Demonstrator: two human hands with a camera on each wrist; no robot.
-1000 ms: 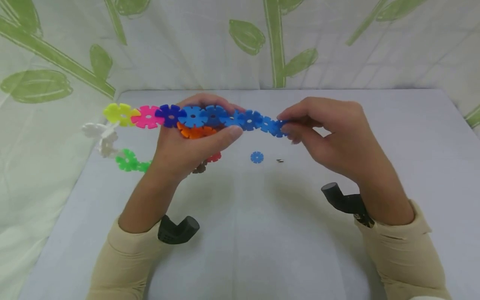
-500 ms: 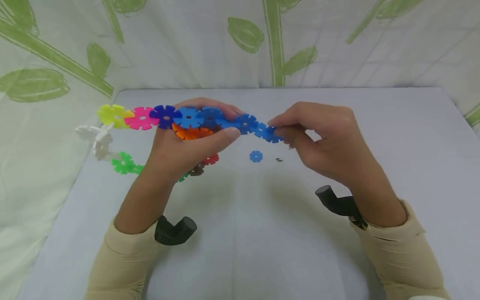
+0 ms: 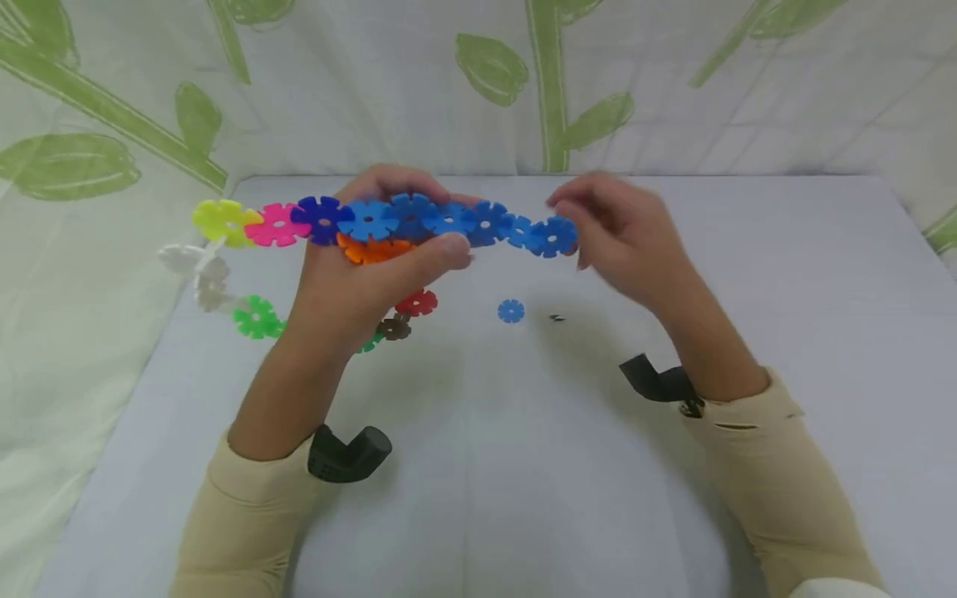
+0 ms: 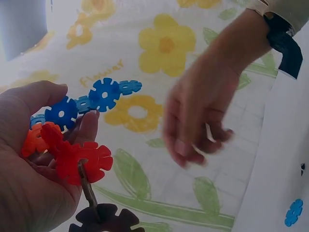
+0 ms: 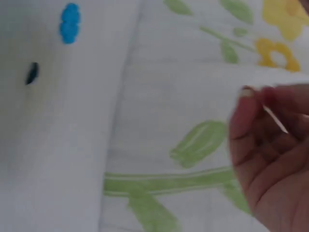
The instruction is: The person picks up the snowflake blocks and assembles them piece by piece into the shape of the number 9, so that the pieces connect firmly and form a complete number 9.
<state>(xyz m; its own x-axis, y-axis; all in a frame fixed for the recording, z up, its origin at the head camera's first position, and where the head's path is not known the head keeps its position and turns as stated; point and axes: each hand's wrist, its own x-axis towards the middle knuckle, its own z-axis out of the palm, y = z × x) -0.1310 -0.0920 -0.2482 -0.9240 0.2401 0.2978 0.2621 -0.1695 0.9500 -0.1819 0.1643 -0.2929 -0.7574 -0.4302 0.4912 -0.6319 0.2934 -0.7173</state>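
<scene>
My left hand (image 3: 336,291) holds a chain of interlocking plastic snowflake discs (image 3: 409,218) above the table, thumb in front and fingers behind. Several blue discs run out to the right, with dark blue, pink and yellow ones leftward. An orange disc (image 3: 371,248) sits under the thumb. White, green, brown and red discs (image 3: 416,302) hang below in the same string, partly hidden by the wrist. My right hand (image 3: 624,241) is beside the blue end. In the left wrist view, a gap separates the right hand (image 4: 200,111) from the chain; its loosely curled fingers hold nothing.
A loose blue disc (image 3: 512,311) lies on the white table (image 3: 478,465). To its right is a small dark object (image 3: 557,317), too small to identify. A pale curtain (image 3: 374,91) with green leaves hangs behind the table.
Earlier my right thumb and fingers pinched the chain's blue end; now they have let go. The right forearm has shifted left and up. My left hand keeps its hold, with the chain slightly raised.
</scene>
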